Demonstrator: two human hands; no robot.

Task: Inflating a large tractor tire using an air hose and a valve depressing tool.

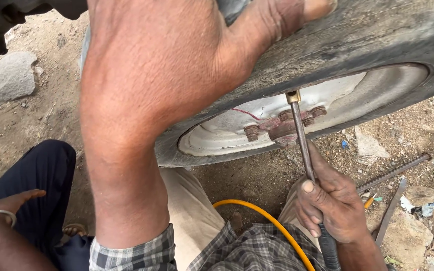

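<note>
Rubber tyre (357, 35), worn, steadied under our left hand (161, 65), palm spread flat; our right hand (327, 200) clenched round air chuck (302, 135), nozzle seated against white rim (257, 128) valve.

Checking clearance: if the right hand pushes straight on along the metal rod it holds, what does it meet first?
The right hand points up along the air chuck rod. Straight on, it would reach the brass tip at the tyre's inner edge, passing close by the rusty hub bolts on the white rim. Depth there is unclear.
</note>
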